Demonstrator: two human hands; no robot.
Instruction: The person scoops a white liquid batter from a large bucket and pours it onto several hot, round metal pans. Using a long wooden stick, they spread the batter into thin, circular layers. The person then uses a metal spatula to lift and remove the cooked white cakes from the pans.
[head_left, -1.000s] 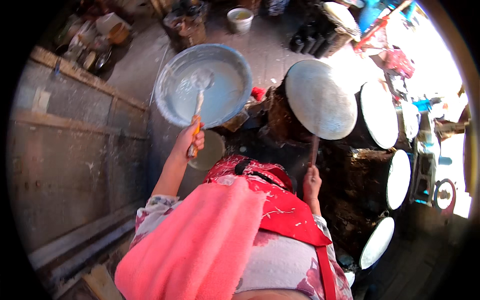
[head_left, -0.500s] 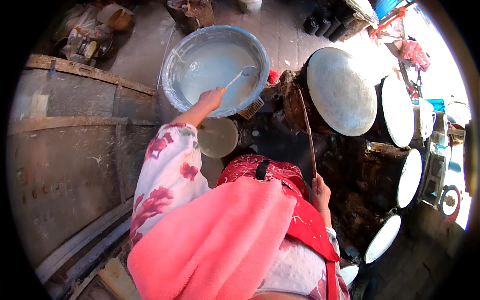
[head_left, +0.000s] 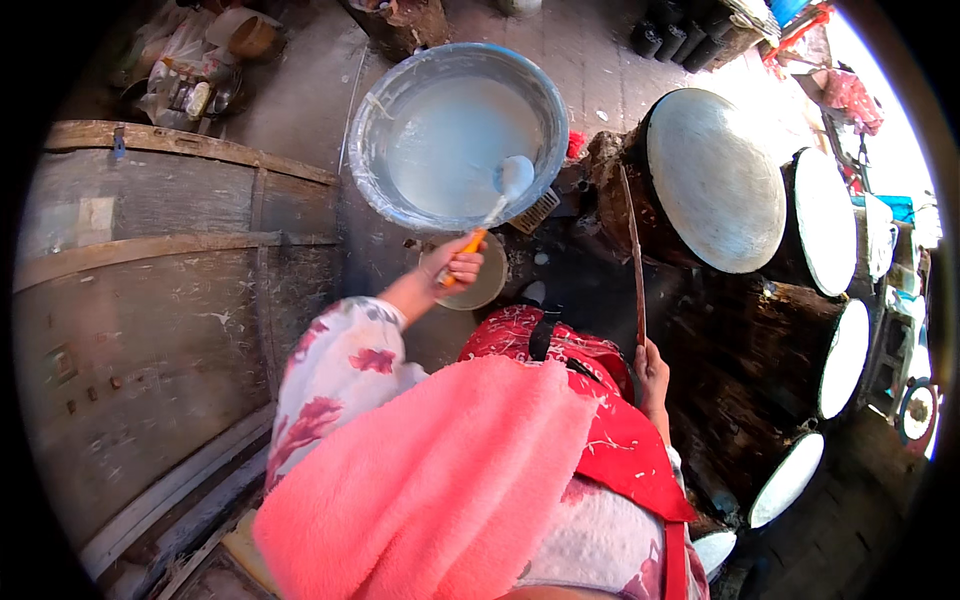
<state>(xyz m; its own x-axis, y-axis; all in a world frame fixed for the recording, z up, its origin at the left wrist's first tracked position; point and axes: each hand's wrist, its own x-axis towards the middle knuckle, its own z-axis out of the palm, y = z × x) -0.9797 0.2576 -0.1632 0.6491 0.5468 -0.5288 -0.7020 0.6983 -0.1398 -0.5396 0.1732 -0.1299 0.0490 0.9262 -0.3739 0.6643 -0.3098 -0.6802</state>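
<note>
My left hand point(head_left: 455, 268) is closed round the orange handle of a ladle point(head_left: 516, 177). The ladle's bowl holds white liquid and hangs over the near right side of a large blue-grey basin point(head_left: 362, 160). Milky, pale liquid point(head_left: 450, 130) fills the lower part of that basin. In my right hand point(head_left: 652, 376) is the lower end of a long, thin wooden stick point(head_left: 636, 260), which points up and away from me. The stick's far end is close to a round pan with a pale, whitish surface point(head_left: 715, 180).
More round, pale-topped pans point(head_left: 825, 220) stand in an arc on dark, sooty supports along my right. A smaller bucket point(head_left: 485, 275) sits just below the basin. To the left runs a wooden-framed panel point(head_left: 160, 200). Bags and bowls point(head_left: 190, 75) are heaped at the far left.
My left hand has drawn back toward me with the ladle, whose bowl now carries white liquid at the basin's near side. My right hand keeps its hold on the stick. The view has shifted slightly.
</note>
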